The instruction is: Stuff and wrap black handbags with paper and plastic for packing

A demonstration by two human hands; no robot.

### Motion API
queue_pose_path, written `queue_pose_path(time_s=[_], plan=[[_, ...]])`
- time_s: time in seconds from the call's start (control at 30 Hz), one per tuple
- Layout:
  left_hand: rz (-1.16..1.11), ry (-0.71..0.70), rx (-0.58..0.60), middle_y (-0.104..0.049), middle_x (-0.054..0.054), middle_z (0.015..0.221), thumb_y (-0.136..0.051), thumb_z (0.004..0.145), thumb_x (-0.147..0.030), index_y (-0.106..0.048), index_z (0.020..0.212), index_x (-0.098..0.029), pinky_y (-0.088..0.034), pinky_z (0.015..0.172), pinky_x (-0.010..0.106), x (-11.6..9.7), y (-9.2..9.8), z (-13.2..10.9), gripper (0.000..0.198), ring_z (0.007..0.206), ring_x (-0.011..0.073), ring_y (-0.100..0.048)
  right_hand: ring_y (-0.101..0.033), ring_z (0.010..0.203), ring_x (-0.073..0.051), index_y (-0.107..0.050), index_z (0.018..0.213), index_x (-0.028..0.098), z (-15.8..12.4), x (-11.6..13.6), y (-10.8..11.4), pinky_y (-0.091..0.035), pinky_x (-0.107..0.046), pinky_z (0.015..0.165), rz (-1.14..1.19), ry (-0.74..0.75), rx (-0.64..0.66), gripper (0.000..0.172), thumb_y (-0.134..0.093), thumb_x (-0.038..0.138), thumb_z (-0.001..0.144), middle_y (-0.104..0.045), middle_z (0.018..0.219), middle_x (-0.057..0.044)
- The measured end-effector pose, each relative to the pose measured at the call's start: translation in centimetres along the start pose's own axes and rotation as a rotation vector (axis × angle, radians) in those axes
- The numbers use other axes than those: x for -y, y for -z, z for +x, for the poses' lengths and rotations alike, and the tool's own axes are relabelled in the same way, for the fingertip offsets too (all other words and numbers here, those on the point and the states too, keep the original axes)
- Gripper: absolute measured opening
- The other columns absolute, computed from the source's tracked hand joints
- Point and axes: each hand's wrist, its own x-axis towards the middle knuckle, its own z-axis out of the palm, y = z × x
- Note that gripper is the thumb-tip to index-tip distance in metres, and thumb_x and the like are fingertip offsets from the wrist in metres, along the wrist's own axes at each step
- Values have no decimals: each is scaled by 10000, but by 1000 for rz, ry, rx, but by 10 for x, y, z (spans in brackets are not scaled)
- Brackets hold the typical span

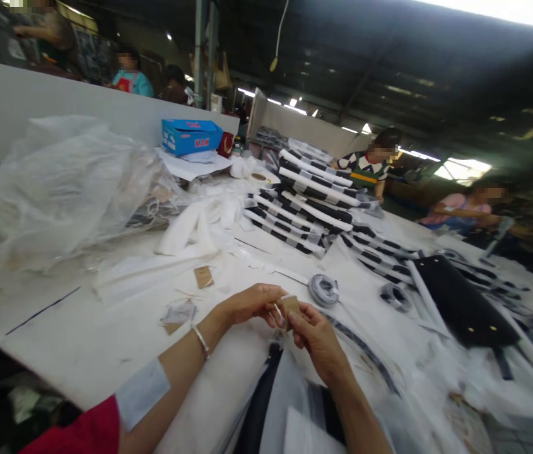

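My right hand (pixel 313 331) pinches a small brown paper tag (pixel 289 305) between thumb and fingers. Close against its left side is my left hand (pixel 257 304), its fingers curled together by a thin pale strand; what they grip is too small to make out. Below both hands lies a black bag (pixel 263 397), partly covered in white and clear wrapping, its top end right under the tag. To the left on the table are another brown tag (pixel 204 277) and a small clear packet (pixel 180 311) with brown card under it.
Black-and-white wrapped bags (pixel 313 189) are stacked across the white table (pixel 119 340). Coiled straps (pixel 323 289) and a black bag panel (pixel 460 299) lie to the right. Clear plastic (pixel 58 189) and a blue box (pixel 191 137) are at the left. A co-worker (pixel 365 165) stands behind the stack.
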Motion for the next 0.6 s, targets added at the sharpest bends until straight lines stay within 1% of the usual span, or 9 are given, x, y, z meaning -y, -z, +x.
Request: queue_pose_path(time_s=[0.07, 0.13, 0.23, 0.3, 0.33, 0.4, 0.43, 0.5, 0.6], plan=[[-7, -20, -75, -670, 55, 844, -620, 773, -705, -616, 1083, -153, -479, 607, 243, 0, 3, 1, 633, 637, 120, -626, -403, 474, -70, -625, 887, 167, 3, -3, 7, -302, -215, 462, 46, -23, -72, 466, -797, 524, 642, -594, 656, 24], [16, -29, -121, -658, 41, 826, -628, 789, -674, -617, 1088, -157, -473, 605, 238, 0, 4, 0, 596, 619, 105, -610, -419, 473, -79, -571, 785, 183, 6, -6, 11, -316, -215, 463, 67, -42, -128, 457, -808, 535, 613, -568, 609, 35], [94, -33, -122, -657, 47, 819, -648, 783, -627, -627, 1055, -147, -472, 612, 239, -1, 3, -1, 552, 633, 109, -610, -417, 424, -103, -533, 746, 203, 10, -10, 15, -289, -226, 423, -75, -42, -219, 483, -761, 604, 604, -524, 507, 47], [211, -49, -179, -662, 57, 806, -621, 793, -590, -629, 1029, -140, -479, 606, 248, -2, -1, 0, 509, 642, 125, -617, -431, 396, -116, -555, 784, 202, 12, -11, 17, -305, -245, 409, -282, 5, -323, 483, -724, 621, 613, -556, 516, 38], [278, -62, -222, -663, 60, 800, -600, 803, -562, -630, 1015, -137, -482, 604, 252, -3, -3, 0, 477, 649, 133, -620, -458, 403, -125, -577, 838, 198, 12, -11, 18, -340, -258, 417, -382, 40, -381, 490, -718, 612, 617, -600, 568, 24], [401, -88, -327, -659, 60, 799, -562, 821, -483, -629, 981, -134, -487, 613, 257, -7, -5, 1, 389, 672, 144, -624, -543, 477, -153, -600, 999, 195, 13, -10, 22, -431, -288, 466, -513, 106, -480, 546, -713, 580, 628, -683, 748, -13], [449, -97, -386, -655, 57, 807, -547, 828, -439, -625, 965, -136, -486, 623, 257, -11, -5, 0, 341, 690, 148, -625, -578, 527, -167, -592, 1081, 196, 12, -9, 24, -466, -299, 497, -535, 133, -512, 587, -703, 573, 644, -700, 831, -28], [553, -104, -513, -646, 49, 823, -525, 835, -366, -614, 928, -150, -479, 655, 263, -22, -4, -4, 252, 728, 155, -622, -610, 605, -183, -573, 1172, 192, 11, -8, 27, -496, -305, 534, -515, 174, -546, 630, -675, 571, 680, -703, 901, -47], [780, -71, -696, -647, 46, 846, -552, 807, -302, -609, 828, -180, -450, 730, 288, -45, 6, -22, 136, 822, 189, -607, -614, 657, -187, -620, 1133, 178, 8, -5, 28, -501, -294, 557, -458, 201, -550, 575, -656, 559, 703, -693, 882, -51]])
